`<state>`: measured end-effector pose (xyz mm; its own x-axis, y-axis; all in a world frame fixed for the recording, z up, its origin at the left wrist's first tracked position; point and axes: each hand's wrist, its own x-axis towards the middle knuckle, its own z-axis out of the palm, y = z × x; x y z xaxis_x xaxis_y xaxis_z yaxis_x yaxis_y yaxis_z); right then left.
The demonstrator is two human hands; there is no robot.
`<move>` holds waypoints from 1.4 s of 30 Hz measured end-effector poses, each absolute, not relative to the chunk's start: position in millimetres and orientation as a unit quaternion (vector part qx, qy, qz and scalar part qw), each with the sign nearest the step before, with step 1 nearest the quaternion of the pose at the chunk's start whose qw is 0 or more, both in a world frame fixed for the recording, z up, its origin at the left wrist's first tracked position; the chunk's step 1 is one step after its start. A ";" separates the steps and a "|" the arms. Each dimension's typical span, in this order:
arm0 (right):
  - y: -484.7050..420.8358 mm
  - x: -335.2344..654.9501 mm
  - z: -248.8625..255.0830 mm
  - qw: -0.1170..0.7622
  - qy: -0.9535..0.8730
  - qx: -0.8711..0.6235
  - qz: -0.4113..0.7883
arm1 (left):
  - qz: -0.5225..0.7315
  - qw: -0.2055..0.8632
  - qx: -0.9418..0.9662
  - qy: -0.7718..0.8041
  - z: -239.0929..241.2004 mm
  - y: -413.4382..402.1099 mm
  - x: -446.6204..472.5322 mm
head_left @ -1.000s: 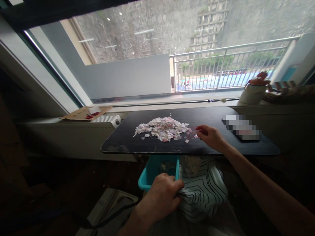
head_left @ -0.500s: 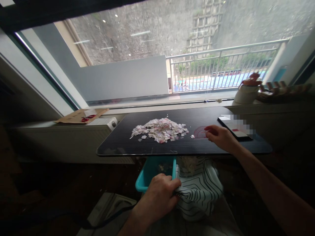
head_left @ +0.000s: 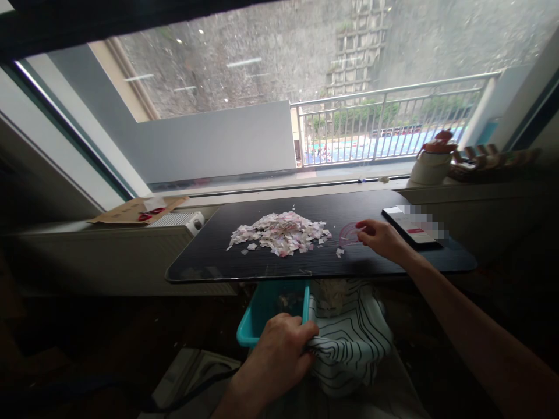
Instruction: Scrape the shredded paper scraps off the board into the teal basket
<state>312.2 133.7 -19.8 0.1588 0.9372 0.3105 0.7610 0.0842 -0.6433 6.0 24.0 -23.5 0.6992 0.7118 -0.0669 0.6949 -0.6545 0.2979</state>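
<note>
My left hand (head_left: 286, 349) is closed on the gathered edge of a white cloth (head_left: 349, 331) with black stripes, beside the near rim of a teal bin (head_left: 247, 333). My right hand (head_left: 382, 237) is low over the dark tabletop (head_left: 209, 259), fingers curled and pressed together. Its fingertips are at a faint pink circular shape (head_left: 348, 226); anything between them is too small to make out. Just in front and to the left lies a small paper scrap (head_left: 339, 252). Further left spreads a heap of whitish and pinkish paper scraps (head_left: 283, 233).
A phone (head_left: 413, 224) lies right of my right hand. A jug with an orange lid (head_left: 432, 166) stands on the sill near the railing outside. Brown paper (head_left: 126, 210) with red-handled scissors (head_left: 151, 214) rests above the radiator (head_left: 109, 250). Pale bits show inside the striped cloth.
The view has shifted slightly, moving the scene left. The loose scrap by my right hand has slid a little nearer to me. My left hand keeps its hold on the cloth.
</note>
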 end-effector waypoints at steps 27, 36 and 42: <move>156.8 262.4 6.2 0.124 -0.852 -0.506 0.054 | 0.013 0.135 0.917 0.375 -27.5 26.5 7.2; 180.3 289.5 -24.4 0.298 -0.746 -0.563 0.193 | 0.013 0.138 0.913 0.384 -23.8 24.8 9.3; 176.4 288.6 -26.4 0.401 -0.663 -0.537 0.334 | 0.009 0.131 0.913 0.386 -25.3 24.7 8.3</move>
<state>288.6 176.4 -26.4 -0.1018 0.9796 0.1732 0.4430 0.2005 -0.8738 8.3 24.7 -25.3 0.7025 0.7066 -0.0846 0.7018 -0.6682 0.2468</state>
